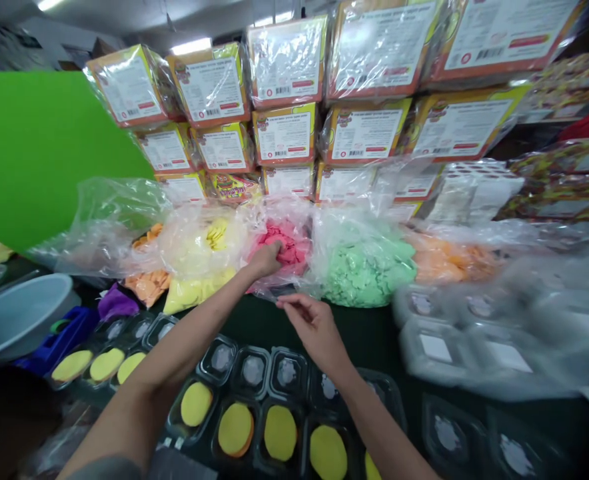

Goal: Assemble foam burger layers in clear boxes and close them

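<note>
My left hand (267, 260) reaches into an open clear bag of pink pieces (292, 241); its fingertips are among the pieces, so its grip is hidden. Nearer to me, my right hand (314, 327) hovers over the dark table with thumb and fingers pinched together. Whatever may be between those fingertips is too small to make out. Below the hands stand rows of clear plastic trays. Yellow oval pieces (280, 433) lie in the front compartments, and whitish printed shapes (287, 372) show in the ones behind.
Bags of yellow pieces (194, 290), green pieces (369, 267) and orange pieces (449, 260) line the table's back. Wrapped boxes (287, 63) are stacked behind. A pale blue basin (24, 317) stands left beside a blue container (57, 343). Blurred clear trays (474, 340) are piled right.
</note>
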